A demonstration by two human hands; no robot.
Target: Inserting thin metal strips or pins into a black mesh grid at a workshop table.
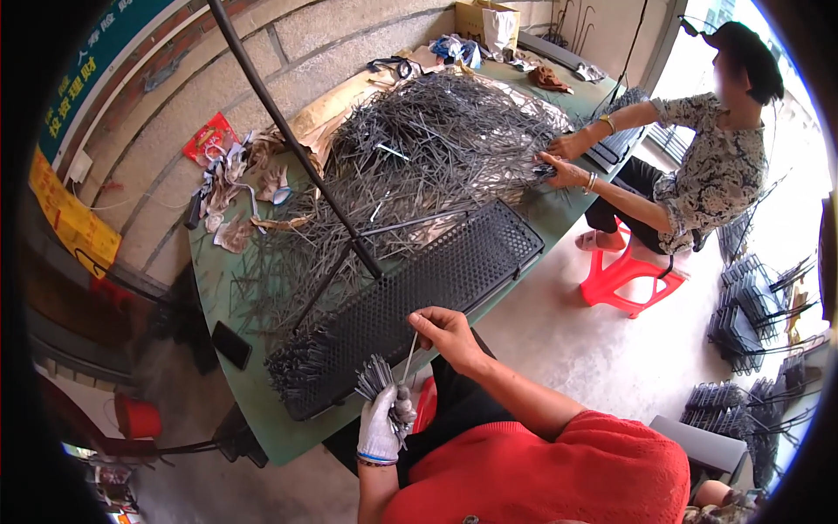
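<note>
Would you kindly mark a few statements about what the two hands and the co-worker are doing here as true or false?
1. The left hand wears a white glove and grips a bundle of rods. True.
2. The right hand is gloved. False: it is bare and pinches a single rod.
3. The perforated tray is red. False: it is black.
4. The co-worker sits on a red stool. True.

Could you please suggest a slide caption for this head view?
Gloved left hand grips a bundle of metal rods; right hand pulls one rod beside a perforated black panel.
</note>
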